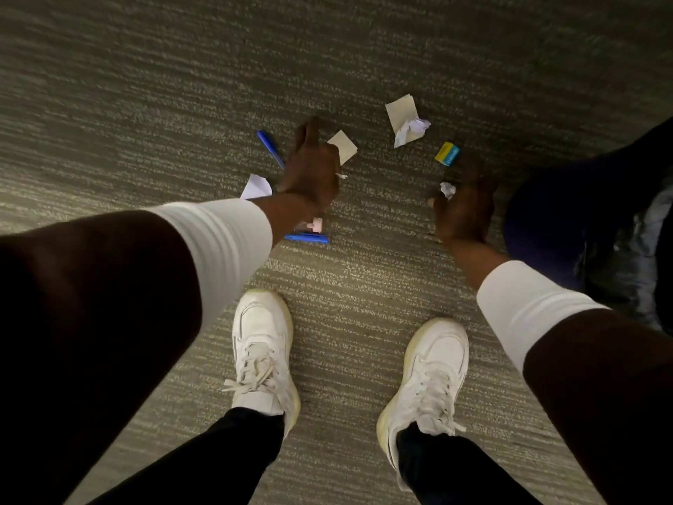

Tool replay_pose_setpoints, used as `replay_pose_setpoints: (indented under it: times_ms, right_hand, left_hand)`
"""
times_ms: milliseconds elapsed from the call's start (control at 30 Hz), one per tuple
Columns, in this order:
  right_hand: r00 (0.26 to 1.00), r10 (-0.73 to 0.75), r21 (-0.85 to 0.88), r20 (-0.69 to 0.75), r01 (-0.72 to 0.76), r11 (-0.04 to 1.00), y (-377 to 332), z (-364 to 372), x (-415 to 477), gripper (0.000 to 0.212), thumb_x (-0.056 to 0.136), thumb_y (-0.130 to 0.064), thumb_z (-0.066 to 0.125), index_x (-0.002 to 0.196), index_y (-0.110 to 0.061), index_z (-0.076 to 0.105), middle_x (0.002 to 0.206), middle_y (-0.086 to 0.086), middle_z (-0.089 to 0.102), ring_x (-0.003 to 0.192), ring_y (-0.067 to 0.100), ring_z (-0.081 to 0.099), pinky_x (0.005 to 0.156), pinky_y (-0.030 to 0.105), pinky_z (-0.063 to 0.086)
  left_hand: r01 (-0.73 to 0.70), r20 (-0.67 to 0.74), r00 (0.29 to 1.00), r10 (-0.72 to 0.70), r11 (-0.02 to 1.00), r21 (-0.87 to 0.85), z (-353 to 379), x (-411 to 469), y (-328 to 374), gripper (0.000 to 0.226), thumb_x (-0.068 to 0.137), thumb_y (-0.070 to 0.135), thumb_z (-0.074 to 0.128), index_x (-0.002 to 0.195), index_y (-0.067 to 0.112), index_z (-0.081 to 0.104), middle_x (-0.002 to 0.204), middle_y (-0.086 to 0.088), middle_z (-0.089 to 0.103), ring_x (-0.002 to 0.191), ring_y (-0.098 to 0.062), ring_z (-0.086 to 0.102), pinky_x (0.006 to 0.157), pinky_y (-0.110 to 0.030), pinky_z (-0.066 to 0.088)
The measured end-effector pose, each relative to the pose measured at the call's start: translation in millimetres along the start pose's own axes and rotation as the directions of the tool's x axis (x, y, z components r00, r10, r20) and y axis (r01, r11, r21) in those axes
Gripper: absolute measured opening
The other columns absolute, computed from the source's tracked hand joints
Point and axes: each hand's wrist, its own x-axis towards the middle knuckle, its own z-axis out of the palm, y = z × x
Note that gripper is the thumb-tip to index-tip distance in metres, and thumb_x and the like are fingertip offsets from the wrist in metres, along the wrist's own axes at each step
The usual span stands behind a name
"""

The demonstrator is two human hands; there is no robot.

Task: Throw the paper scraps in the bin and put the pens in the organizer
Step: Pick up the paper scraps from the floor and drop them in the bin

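Observation:
I am looking down at a carpeted floor. My left hand (pixel 309 169) hangs over the litter with its fingers curled. A tiny white bit (pixel 341 175) shows at its edge; whether it is held is unclear. One blue pen (pixel 269 147) lies partly hidden behind that hand, and a second blue pen (pixel 307 238) lies below the wrist beside a small pink item (pixel 316 224). My right hand (pixel 466 209) is low over the carpet, fingertips pinched on a crumpled white paper ball (pixel 448 190). Loose scraps lie about: a beige scrap (pixel 346 147), a white scrap (pixel 256 187), a beige sheet (pixel 402 109) and a crumpled white piece (pixel 413 131).
A small yellow-and-blue box (pixel 448 154) lies just beyond my right hand. A dark blue rounded object (pixel 546 213) with bluish cloth stands at the right edge. My white sneakers (pixel 262 351) are planted on the carpet below the litter. No bin or organizer is in view.

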Motion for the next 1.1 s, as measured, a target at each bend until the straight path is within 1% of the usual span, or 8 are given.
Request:
replay_pose_setpoints:
  times_ms: [100, 233, 433, 600, 767, 900, 967, 1100]
  right_hand:
    - [0.999, -0.026, -0.062, 0.020, 0.027, 0.998, -7, -1, 9, 0.090, 0.094, -0.017, 0.077, 0.166, -0.024, 0.024, 0.166, 0.025, 0.027, 0.152, 0.039, 0.036, 0.123, 0.042, 0.035]
    - [0.998, -0.069, -0.020, 0.007, 0.069, 0.997, -15, -1, 18, 0.075, 0.098, -0.014, 0.073, 0.162, -0.029, 0.036, 0.166, 0.020, 0.027, 0.150, 0.034, 0.039, 0.121, 0.035, 0.035]
    - [0.993, -0.110, -0.042, -0.034, 0.108, 0.993, -26, 0, 30, 0.051, 0.096, -0.017, 0.074, 0.144, -0.012, 0.058, 0.158, 0.021, 0.040, 0.144, 0.035, 0.047, 0.120, 0.038, 0.040]
    - [0.992, -0.084, 0.061, -0.091, 0.090, 0.994, -22, -2, 26, 0.015, 0.094, -0.015, 0.071, 0.107, -0.009, 0.077, 0.127, 0.017, 0.071, 0.117, 0.032, 0.067, 0.091, 0.027, 0.049]
    - [0.994, 0.032, 0.164, -0.105, -0.014, 0.986, -23, -20, -12, 0.010, 0.087, -0.019, 0.073, 0.088, -0.012, 0.080, 0.097, 0.013, 0.080, 0.094, 0.030, 0.074, 0.083, 0.033, 0.054]
    - [0.991, 0.129, 0.264, -0.037, -0.115, 0.958, -30, -56, -58, 0.002, 0.083, -0.019, 0.080, 0.084, -0.019, 0.078, 0.091, 0.009, 0.081, 0.082, 0.023, 0.075, 0.080, 0.034, 0.061]
    - [0.993, 0.110, 0.243, -0.046, -0.095, 0.965, -34, -84, -86, 0.008, 0.082, -0.019, 0.084, 0.089, -0.015, 0.081, 0.095, 0.009, 0.081, 0.084, 0.024, 0.075, 0.080, 0.029, 0.058]
    - [0.995, -0.019, 0.190, -0.094, 0.036, 0.981, -42, -149, -136, 0.010, 0.082, -0.012, 0.082, 0.092, -0.012, 0.083, 0.097, 0.010, 0.078, 0.085, 0.025, 0.072, 0.073, 0.017, 0.036]
  left_hand:
    - [-0.035, 0.001, 0.999, 0.035, 0.998, 0.043, 1, 9, -1, 0.024, 0.095, 0.011, 0.068, 0.117, 0.009, 0.077, 0.167, -0.019, 0.031, 0.157, -0.040, 0.027, 0.126, -0.047, 0.036]
    - [-0.046, -0.011, 0.999, 0.048, 0.994, 0.095, 10, 12, 1, 0.027, 0.094, 0.006, 0.064, 0.119, 0.003, 0.074, 0.161, -0.025, 0.032, 0.145, -0.045, 0.040, 0.117, -0.050, 0.042]
    - [-0.017, -0.075, 0.997, 0.027, 0.991, 0.131, 16, 11, 7, 0.027, 0.090, 0.004, 0.061, 0.113, 0.003, 0.075, 0.132, -0.023, 0.060, 0.138, -0.046, 0.044, 0.122, -0.043, 0.034]
    - [-0.033, -0.083, 0.996, 0.037, 0.998, 0.048, 7, -4, 6, 0.020, 0.095, 0.007, 0.066, 0.109, 0.011, 0.079, 0.123, -0.014, 0.069, 0.128, -0.037, 0.056, 0.106, -0.045, 0.049]
    - [-0.011, 0.003, 1.000, 0.012, 0.994, -0.111, -12, -44, 23, 0.013, 0.092, 0.009, 0.075, 0.099, 0.018, 0.082, 0.115, -0.011, 0.073, 0.112, -0.033, 0.068, 0.090, -0.040, 0.055]
    - [-0.013, -0.003, 1.000, 0.012, 0.987, -0.157, -37, -87, 47, 0.010, 0.088, 0.010, 0.078, 0.095, 0.018, 0.082, 0.107, -0.009, 0.075, 0.098, -0.029, 0.071, 0.084, -0.037, 0.057]
    - [-0.017, -0.021, 1.000, 0.014, 0.984, -0.175, -53, -109, 66, 0.013, 0.089, 0.010, 0.079, 0.095, 0.020, 0.083, 0.106, -0.005, 0.078, 0.086, -0.022, 0.071, 0.081, -0.031, 0.059]
    - [-0.029, -0.020, 1.000, 0.024, 0.965, -0.260, -90, -143, 113, 0.012, 0.087, 0.012, 0.079, 0.096, 0.020, 0.081, 0.106, -0.005, 0.079, 0.094, -0.024, 0.074, 0.087, -0.039, 0.061]
